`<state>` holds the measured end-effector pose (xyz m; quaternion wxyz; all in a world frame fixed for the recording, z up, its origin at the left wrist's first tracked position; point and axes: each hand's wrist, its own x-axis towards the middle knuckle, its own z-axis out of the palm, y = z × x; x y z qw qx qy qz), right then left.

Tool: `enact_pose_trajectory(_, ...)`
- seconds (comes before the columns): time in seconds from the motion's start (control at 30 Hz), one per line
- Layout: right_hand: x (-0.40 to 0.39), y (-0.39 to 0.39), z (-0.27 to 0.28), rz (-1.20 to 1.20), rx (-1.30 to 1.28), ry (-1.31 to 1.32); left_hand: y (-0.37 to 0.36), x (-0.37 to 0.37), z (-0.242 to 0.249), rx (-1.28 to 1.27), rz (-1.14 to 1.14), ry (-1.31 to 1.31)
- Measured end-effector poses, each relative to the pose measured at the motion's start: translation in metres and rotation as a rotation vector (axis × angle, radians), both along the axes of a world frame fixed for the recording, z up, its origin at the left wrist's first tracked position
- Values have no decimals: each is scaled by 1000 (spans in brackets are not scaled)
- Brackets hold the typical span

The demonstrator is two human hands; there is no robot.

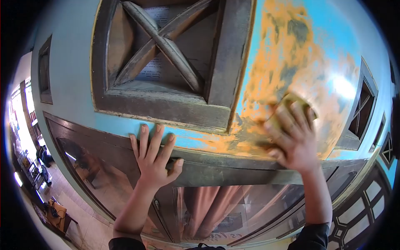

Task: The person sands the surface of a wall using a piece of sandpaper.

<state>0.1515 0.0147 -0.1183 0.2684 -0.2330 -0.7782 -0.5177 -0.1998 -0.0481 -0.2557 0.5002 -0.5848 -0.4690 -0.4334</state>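
My right hand (296,143) presses a flat yellow-brown pad (309,109) against the painted wall (287,54). Motion blurs the fingers and the pad, and the palm side is hidden. Around it the wall is bright blue with rough orange and dark grey patches. My left hand (156,160) lies with fingers spread at the blue strip under a dark wooden frame (166,112), its palm over the brown beam (208,164) below. That frame holds two crossed wooden bars (156,39).
Below the beam are glass panes with a pinkish curtain (208,208) behind them. More crossed-bar vents (360,112) are set in the wall to the right. Far below on the left, a wooden table (58,214) stands on a tiled floor (89,231).
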Motion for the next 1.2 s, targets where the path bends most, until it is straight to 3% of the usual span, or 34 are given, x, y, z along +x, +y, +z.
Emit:
enact_pose_trajectory(0.13, 12, 9, 51, 69, 137, 301, 2, 4, -3, 22, -44, -69)
enact_pose_trajectory(0.33, 4, 21, 71, 108, 219, 386, 4, 1, -6, 6, -24, -12)
enact_pose_trajectory(0.43, -23, 0, 37, 101, 84, 256, 4, 3, -8, -1, -27, -24)
enact_pose_trajectory(0.5, -31, -4, 2, 40, -16, -11, 3, 5, -9, -8, -32, -28)
enact_pose_trajectory(0.6, -20, 2, 6, 49, -8, -175, 5, 3, -7, -2, -24, -26)
enact_pose_trajectory(0.7, -12, 5, 54, -55, 131, 201, 4, 2, -10, -11, -26, -27)
enact_pose_trajectory(0.77, -5, 12, 70, 155, 99, 347, 4, 1, -11, -5, -32, -29)
enact_pose_trajectory(0.83, -20, 7, 56, 47, 111, 338, 4, 1, -12, 3, -37, -24)
enact_pose_trajectory(0.93, -37, -7, 16, -24, -21, -20, 6, 0, -12, 17, -36, -15)
enact_pose_trajectory(1.03, -30, -1, 41, -17, 22, 63, 3, -2, -12, 0, -19, -8)
enact_pose_trajectory(1.07, -29, -1, 59, -40, 102, 200, 3, -1, -11, -4, -14, -7)
enact_pose_trajectory(1.1, -19, 12, 76, 144, 146, 316, 4, -1, -10, 1, -8, -6)
enact_pose_trajectory(1.2, -26, 8, 81, 122, 117, 327, 5, 2, -14, 10, -38, -87)
